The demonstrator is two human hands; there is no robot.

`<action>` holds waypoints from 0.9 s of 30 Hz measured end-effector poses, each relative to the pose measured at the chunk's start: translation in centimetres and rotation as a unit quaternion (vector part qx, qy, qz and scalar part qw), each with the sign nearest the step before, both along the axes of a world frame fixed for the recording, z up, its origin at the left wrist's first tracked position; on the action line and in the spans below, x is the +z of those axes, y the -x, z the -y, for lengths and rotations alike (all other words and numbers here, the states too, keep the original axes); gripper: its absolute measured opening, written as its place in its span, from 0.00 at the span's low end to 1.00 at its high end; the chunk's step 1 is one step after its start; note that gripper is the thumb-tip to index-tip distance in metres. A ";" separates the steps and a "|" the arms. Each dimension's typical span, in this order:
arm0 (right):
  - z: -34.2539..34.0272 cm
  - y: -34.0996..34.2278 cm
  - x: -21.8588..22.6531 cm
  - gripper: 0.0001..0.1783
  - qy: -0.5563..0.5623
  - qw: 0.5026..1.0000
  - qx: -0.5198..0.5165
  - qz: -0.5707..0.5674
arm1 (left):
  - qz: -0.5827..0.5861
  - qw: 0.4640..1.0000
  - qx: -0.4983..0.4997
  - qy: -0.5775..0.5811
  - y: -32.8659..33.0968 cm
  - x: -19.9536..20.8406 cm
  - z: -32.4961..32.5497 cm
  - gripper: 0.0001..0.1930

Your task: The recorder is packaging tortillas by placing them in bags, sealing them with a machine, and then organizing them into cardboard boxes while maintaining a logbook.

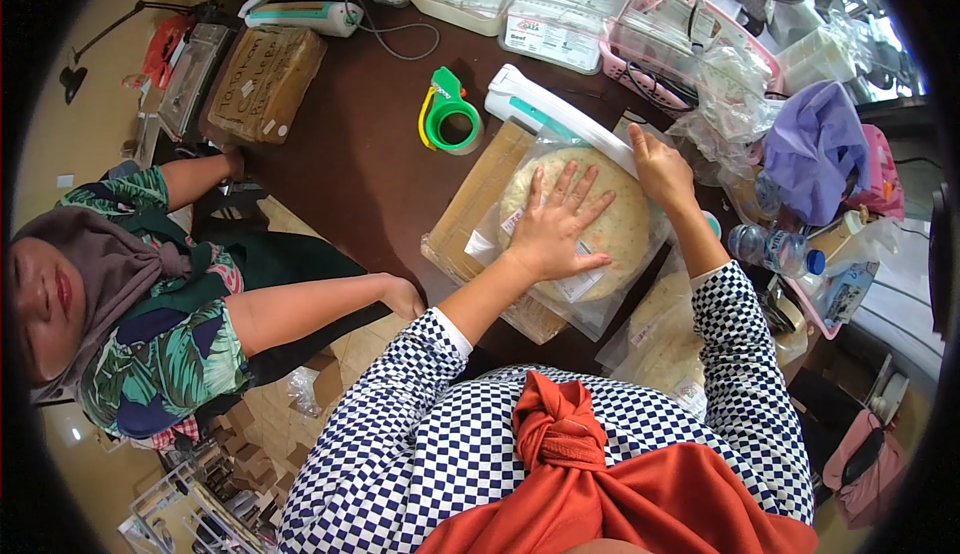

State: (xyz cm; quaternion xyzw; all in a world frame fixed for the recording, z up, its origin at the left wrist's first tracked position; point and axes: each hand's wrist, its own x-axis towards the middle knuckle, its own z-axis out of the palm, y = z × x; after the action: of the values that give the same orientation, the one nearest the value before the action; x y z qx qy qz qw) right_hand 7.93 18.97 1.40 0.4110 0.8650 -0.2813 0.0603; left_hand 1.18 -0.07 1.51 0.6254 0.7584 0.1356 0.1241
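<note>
from my feed: left hand point(563, 229) is flat, fingers and thumb spread wide, palm down on the bagged flatbread point(635, 219). that round bread lies in its clear bag on the cardboard point(470, 204), on the brown table point(345, 124) in front of the wearer. right hand point(662, 166) is at the right end of the white sealer point(560, 114), thumb pointing away from the body — i can't tell how tightly its fingers close, they're mostly hidden. bag's far edge meets the sealer; can't tell if it's under the bar. green tape dispenser point(455, 119) sits just left of the sealer. second bread bag point(660, 329) is by the right forearm, water bottle point(775, 249) further right. co-worker's hand point(404, 297) is at the table's near edge — well apart from the bread.
</note>
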 end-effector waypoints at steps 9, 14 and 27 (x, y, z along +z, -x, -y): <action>0.1 -0.4 0.7 0.37 0.026 0.998 -0.043 0.035 | -0.015 1.000 -0.002 -0.013 -0.9 -0.5 0.1 0.40; -0.6 -0.5 0.0 0.37 0.009 0.998 -0.047 0.034 | -0.040 0.998 -0.021 -0.034 -1.4 -1.2 -0.3 0.38; -0.6 -0.6 -1.6 0.38 0.029 0.997 -0.042 -0.054 | 0.292 0.936 -0.181 -0.075 -6.9 0.9 4.0 0.26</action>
State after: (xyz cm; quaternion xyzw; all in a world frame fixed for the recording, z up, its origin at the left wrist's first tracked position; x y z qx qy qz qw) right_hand 8.53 19.60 -0.19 0.4293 0.8407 -0.3299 0.0136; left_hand 8.10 -4.06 2.45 0.6921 0.5507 0.3440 0.3153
